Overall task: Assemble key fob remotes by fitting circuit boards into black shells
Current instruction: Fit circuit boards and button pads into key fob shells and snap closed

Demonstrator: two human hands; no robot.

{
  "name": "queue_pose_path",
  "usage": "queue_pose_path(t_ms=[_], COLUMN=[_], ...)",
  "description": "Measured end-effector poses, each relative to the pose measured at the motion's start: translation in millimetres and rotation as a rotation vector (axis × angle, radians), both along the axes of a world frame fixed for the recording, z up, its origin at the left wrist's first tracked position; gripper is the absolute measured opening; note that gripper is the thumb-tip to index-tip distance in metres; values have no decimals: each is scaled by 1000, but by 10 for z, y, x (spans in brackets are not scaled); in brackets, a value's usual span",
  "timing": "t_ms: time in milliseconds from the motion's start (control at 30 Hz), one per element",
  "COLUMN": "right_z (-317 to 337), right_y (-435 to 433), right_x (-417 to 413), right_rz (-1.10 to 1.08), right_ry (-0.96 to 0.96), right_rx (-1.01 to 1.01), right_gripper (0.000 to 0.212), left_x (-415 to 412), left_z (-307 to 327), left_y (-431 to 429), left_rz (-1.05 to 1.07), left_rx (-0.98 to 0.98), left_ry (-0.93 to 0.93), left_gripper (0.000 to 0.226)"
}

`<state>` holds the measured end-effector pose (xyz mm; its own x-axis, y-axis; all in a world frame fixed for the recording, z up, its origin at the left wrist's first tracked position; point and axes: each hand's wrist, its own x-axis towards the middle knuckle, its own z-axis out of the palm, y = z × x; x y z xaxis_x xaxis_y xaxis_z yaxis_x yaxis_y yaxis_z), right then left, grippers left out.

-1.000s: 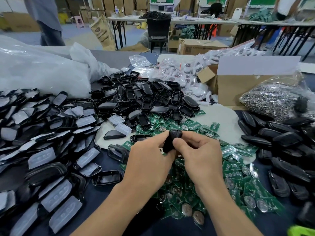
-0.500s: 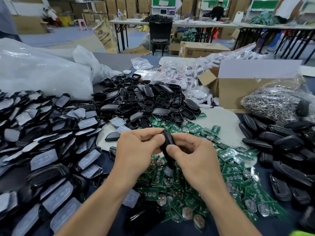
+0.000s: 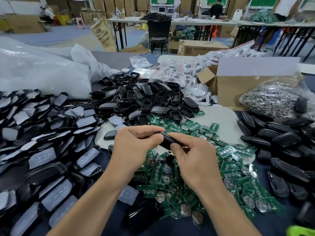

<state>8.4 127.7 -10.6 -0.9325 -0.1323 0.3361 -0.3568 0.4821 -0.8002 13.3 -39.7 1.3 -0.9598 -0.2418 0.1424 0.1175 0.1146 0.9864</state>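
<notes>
Both hands hold one black key fob shell (image 3: 167,140) above the table's middle. My left hand (image 3: 136,147) pinches its left end between thumb and forefinger. My right hand (image 3: 192,155) grips its right end with curled fingers. The shell lies roughly level, and its inside is hidden. Under the hands spreads a heap of green circuit boards (image 3: 190,183) with round silver coin cells. Empty black shells (image 3: 144,99) are piled behind the hands.
Black shells with grey rubber pads (image 3: 42,142) cover the left. Closed black fobs (image 3: 281,147) lie at the right. A bag of metal parts (image 3: 272,101), an open cardboard box (image 3: 238,89), bagged white parts (image 3: 184,74) and a large plastic bag (image 3: 37,72) stand behind.
The fob has turned from standing on end between my fingertips to lying roughly level. Both hands have shifted their grip to its ends.
</notes>
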Motion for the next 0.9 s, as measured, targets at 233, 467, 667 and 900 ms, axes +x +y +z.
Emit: queue_pose_path(t_ms=[233,467,667,900], right_z=[33,74,85,108], right_y=[-8,6,17,14], right_x=[5,-53,-58,-32], right_rz=[-85,3,41,4], right_ry=[-1,-176,-188,-109], right_rx=[-159,-527,-600,-482], right_gripper=[28,43,43,46], left_x=[9,49,57,50], left_z=[47,89,89,77], left_y=[10,42,51,19], left_rz=[-26,-64,-65,-62], left_rx=[210,250,252,258], left_ry=[-55,-47,-29,-49], left_gripper=[29,18,20,24])
